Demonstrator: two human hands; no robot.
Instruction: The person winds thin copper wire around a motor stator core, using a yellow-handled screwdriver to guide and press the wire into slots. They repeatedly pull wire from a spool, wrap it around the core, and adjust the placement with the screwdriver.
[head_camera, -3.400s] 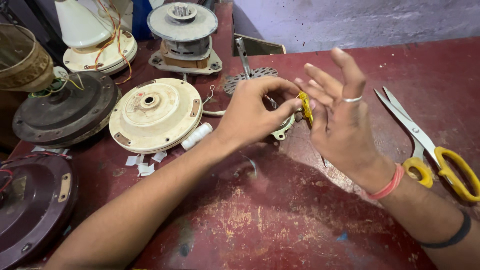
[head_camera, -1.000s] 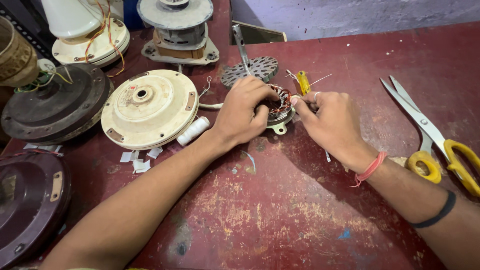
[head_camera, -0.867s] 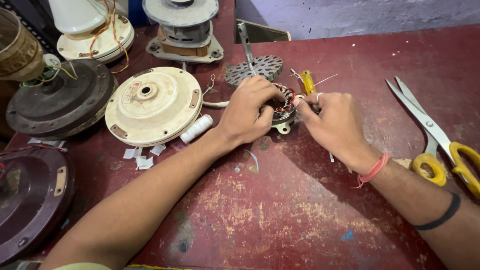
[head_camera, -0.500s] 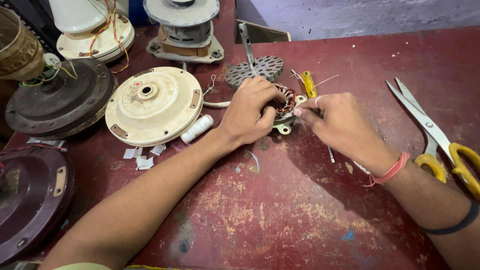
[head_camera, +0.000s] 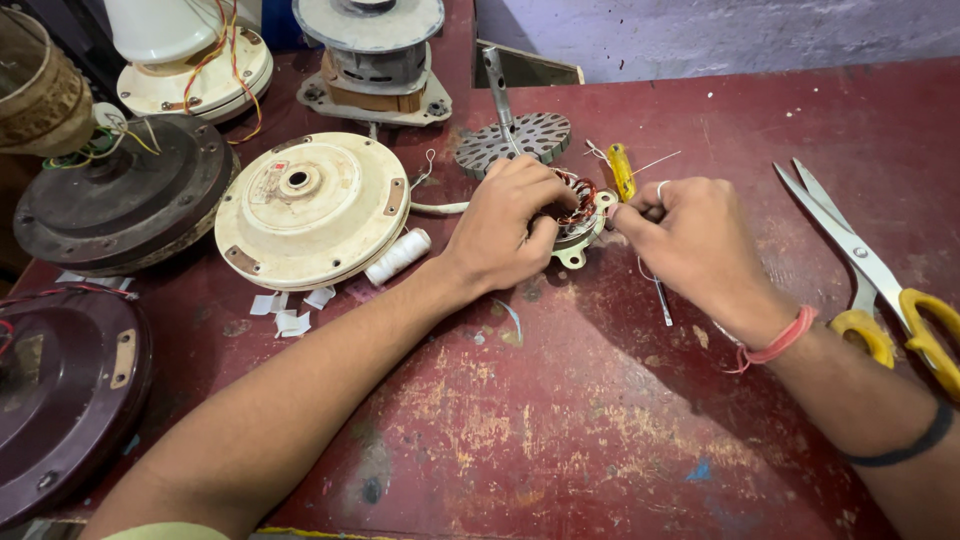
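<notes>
The big red worktop (head_camera: 600, 440) fills the frame, with a round cream motor cover (head_camera: 310, 210) at the upper left and yellow-handled scissors (head_camera: 880, 290) at the right edge. A moment ago the right hand (head_camera: 695, 245) was spread open in the air, but now it has come down and its fingers are pressed together, pinching a thin wire beside a yellow screwdriver (head_camera: 622, 172). The left hand (head_camera: 510, 225) is curled over the small motor coil (head_camera: 578, 210) in the upper middle, a silver ring wound with reddish copper wire, so the work on it looks under way.

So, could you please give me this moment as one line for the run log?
left hand: grips wound stator | right hand: pinching at stator edge, beside yellow screwdriver | scissors: lying right, untouched
</notes>
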